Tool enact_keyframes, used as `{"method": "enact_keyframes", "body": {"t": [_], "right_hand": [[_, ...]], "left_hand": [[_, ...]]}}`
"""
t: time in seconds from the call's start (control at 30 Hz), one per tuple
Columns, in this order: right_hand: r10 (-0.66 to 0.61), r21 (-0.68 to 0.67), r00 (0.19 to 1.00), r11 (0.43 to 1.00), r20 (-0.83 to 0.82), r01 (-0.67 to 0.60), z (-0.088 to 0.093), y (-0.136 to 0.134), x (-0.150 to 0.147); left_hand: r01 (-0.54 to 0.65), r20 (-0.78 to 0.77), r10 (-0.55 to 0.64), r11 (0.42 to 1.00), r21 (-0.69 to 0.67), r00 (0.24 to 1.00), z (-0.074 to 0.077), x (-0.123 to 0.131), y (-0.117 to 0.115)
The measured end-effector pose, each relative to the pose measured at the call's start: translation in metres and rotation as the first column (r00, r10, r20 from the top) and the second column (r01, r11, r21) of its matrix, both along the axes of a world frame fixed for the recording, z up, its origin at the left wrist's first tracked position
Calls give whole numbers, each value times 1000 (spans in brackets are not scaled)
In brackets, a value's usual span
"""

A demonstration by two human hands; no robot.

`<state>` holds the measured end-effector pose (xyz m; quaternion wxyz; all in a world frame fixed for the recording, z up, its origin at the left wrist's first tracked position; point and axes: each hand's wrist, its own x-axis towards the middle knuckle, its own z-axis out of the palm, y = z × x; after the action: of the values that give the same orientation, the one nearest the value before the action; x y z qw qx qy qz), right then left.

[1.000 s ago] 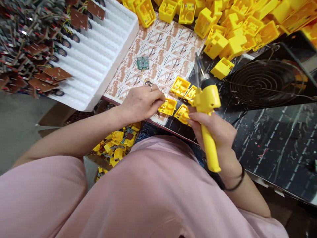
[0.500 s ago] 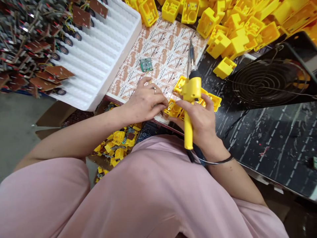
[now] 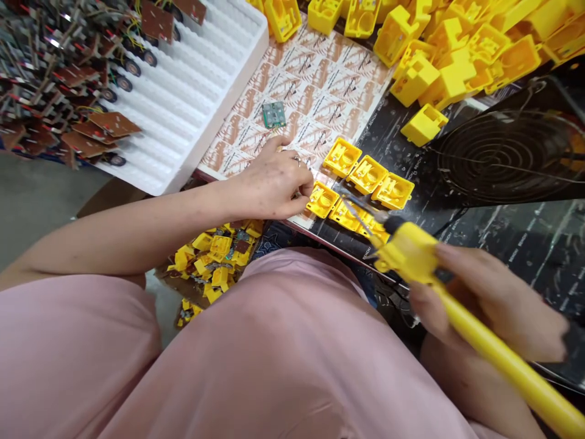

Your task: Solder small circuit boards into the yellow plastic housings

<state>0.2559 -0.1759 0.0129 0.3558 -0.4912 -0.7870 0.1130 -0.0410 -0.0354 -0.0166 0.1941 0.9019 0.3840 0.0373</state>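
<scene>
In my right hand (image 3: 489,299), blurred by motion, is a yellow soldering gun (image 3: 411,253), its fingers wrapped round the handle. The metal tip points up and left, over the front row of yellow plastic cases. My left hand (image 3: 278,180) lies over the patterned board with its fingers curled. Its thumb and fingertips close at the left edge of the nearest yellow plastic case (image 3: 322,199); the exact grip is partly hidden. Behind that row, three more open cases (image 3: 367,175) stand side by side. A small green circuit board (image 3: 273,114) lies beyond my left hand.
A white foam tray (image 3: 214,79) at left bears a heap of brown circuit boards (image 3: 105,125) with wires and small round parts. Yellow housings (image 3: 452,73) are piled at the back right beside a black fan (image 3: 498,152). A carton of yellow pieces (image 3: 214,250) sits below the table edge.
My right hand has swung right and toward me with the soldering gun, which turned from upright to slanting. The back row of cases is uncovered. My left hand stays by the same case.
</scene>
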Motion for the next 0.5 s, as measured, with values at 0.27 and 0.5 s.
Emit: {"method": "enact_keyframes", "body": {"t": [0.27,0.5], "right_hand": [[232,165,972,959,20,-232,-1,20,-32],[269,43,959,961,93,-274,11,17,-38]], "left_hand": [[14,-26,-13,999,35,1000,1,2,-2],[7,-25,-5,998,61,1000,-1,6,-3]]}}
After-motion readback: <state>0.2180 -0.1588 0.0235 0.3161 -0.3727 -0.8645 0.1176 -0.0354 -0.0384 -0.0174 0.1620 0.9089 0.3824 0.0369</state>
